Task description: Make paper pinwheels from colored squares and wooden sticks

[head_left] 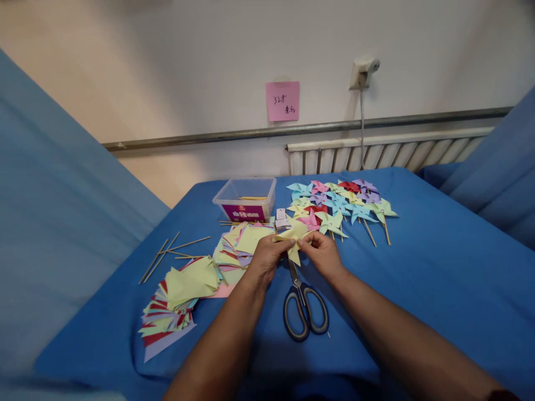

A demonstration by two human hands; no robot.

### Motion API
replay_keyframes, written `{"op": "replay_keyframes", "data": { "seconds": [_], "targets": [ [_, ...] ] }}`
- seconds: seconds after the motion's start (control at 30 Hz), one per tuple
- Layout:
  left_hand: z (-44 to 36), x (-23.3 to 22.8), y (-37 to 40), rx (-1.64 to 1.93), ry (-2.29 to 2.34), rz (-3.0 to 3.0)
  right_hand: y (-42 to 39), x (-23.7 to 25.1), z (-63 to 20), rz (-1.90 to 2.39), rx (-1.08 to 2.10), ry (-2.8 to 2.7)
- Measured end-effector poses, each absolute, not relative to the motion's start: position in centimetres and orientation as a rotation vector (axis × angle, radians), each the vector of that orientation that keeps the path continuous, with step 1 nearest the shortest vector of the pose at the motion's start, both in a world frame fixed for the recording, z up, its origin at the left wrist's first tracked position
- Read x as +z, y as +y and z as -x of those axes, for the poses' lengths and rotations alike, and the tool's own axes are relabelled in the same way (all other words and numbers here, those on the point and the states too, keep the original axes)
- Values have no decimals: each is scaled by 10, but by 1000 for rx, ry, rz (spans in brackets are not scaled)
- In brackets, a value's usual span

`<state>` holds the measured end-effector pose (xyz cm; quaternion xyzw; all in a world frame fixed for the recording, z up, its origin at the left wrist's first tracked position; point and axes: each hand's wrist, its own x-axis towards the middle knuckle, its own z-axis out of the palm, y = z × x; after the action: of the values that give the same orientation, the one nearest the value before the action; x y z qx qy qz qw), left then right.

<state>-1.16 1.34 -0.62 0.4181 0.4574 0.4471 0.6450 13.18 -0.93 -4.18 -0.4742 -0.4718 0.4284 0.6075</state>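
Observation:
Between my two hands is a pale yellow paper pinwheel (pixel 296 233), its blades folded in toward the middle. My left hand (pixel 268 255) pinches it from the left, thumb near the centre. From the other side my right hand (pixel 322 253) grips it with thumb and forefinger. No stick shows on this pinwheel. Just below my hands lie scissors (pixel 307 309) with dark blue and grey handles, blades pointing away from me. Two small boxes (pixel 281 218) stand just beyond the pinwheel.
Stacks of coloured paper (pixel 192 284) fan out on the left, with loose wooden sticks (pixel 161 253) beyond. Behind them stands a clear plastic box (pixel 246 192) holding sticks. Several finished pinwheels (pixel 338 203) lie at back right on the blue cloth (pixel 430 289).

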Motion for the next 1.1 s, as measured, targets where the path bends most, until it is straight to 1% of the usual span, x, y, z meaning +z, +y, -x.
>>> {"op": "replay_keyframes", "data": {
  "seconds": [0.67,1.1],
  "targets": [
    [12,-8,14,995,1061,-967,-11,-41,-129,1138,967,-1104],
    [9,-1,12,1004,1101,-977,-10,-44,-127,1116,969,-1108]
  ]
}}
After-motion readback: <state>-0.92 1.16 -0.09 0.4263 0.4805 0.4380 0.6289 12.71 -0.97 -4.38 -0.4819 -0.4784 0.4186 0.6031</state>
